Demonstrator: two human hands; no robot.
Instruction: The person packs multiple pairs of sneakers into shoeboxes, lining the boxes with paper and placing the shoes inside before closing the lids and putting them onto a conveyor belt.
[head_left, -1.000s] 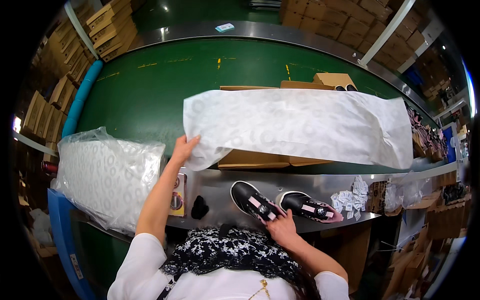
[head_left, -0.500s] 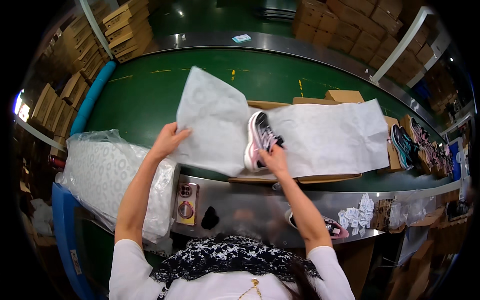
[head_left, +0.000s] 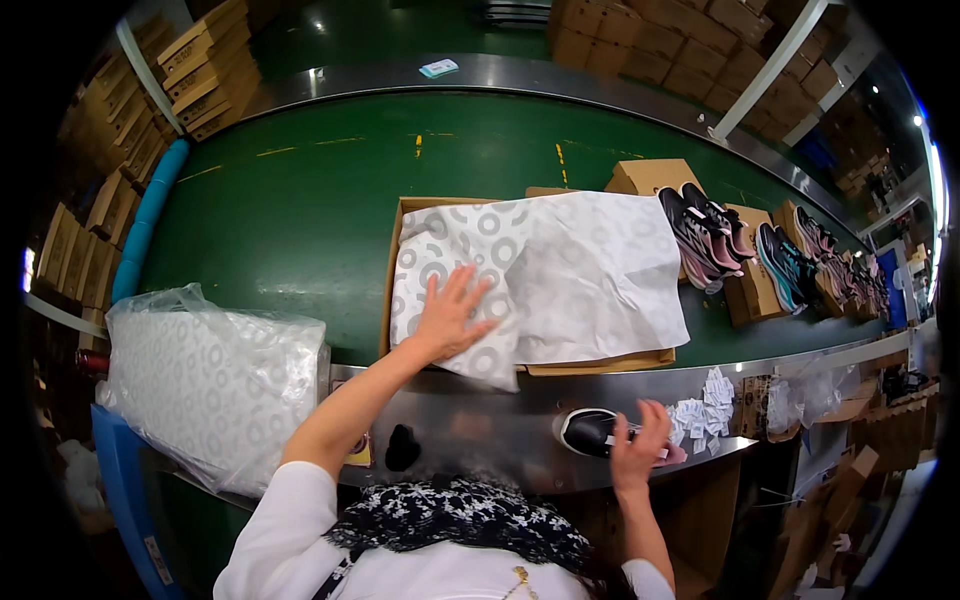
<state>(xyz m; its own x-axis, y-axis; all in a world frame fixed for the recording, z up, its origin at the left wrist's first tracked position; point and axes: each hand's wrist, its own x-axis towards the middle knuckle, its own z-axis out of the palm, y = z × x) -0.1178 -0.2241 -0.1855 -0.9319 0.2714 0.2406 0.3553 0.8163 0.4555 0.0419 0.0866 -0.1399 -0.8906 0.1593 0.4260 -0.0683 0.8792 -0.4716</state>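
My left hand [head_left: 455, 318] lies flat with fingers spread on white tissue paper [head_left: 590, 270] printed with grey rings. The paper is folded over the left part of an open brown shoebox [head_left: 394, 260] and spreads across to its right side. What lies beneath is hidden. My right hand [head_left: 643, 450] is over a black sneaker [head_left: 588, 432] with a white sole and a pink end, on the metal edge of the bench. Its fingers are apart and curved, with no grip on the shoe visible.
Small white packets [head_left: 705, 410] lie right of the sneaker. A plastic-wrapped stack of tissue paper [head_left: 215, 385] sits at left, and a small black object [head_left: 402, 447] near me. Black-and-pink sneakers [head_left: 700, 240] on a shoebox head a row of boxed shoes at right.
The sneaker my right hand held over the paper is out of sight there, and that hand has moved down to the other sneaker. My left hand has laid the raised paper down over the box.
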